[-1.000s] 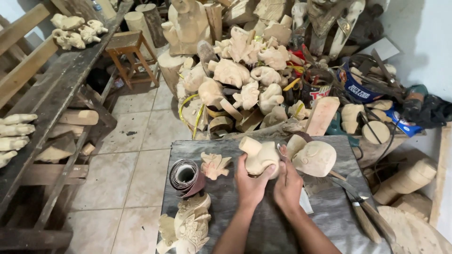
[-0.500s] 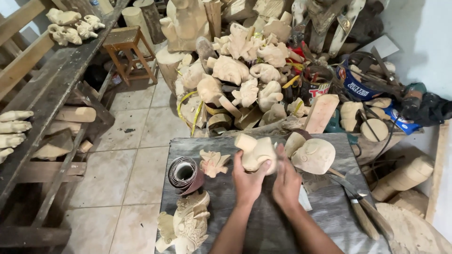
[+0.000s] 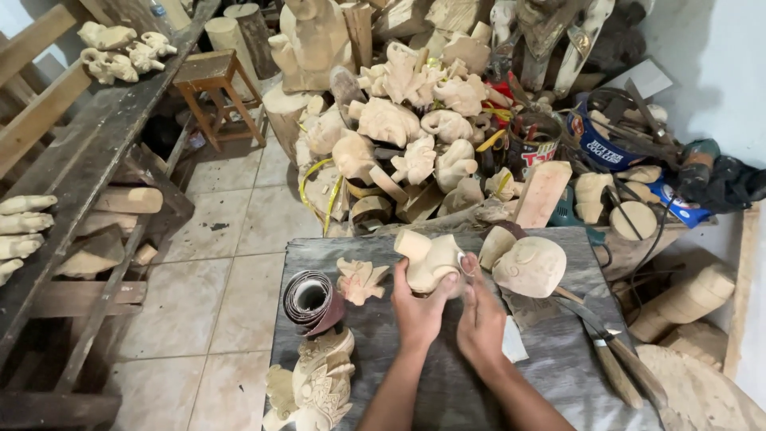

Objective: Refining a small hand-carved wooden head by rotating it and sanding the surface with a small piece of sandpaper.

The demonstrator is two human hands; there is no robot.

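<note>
My left hand grips a pale unfinished wooden carving from below and holds it over the grey work table. My right hand presses against the carving's right side with fingers curled; whether it holds a small piece of something is hidden. A rounded wooden head carving lies just right of the hands. A small flat leaf-like carving and a roll of sandpaper lie to the left. A finely carved pale figure sits at the table's near left corner.
A large heap of raw wooden carvings fills the floor behind the table. Carving knives lie on the table's right side. A dark wooden bench with small carvings runs along the left, a small stool behind it. Tiled floor lies between.
The carving and both hands have stayed in place with only a slight turn of the piece; the view shifted a little.
</note>
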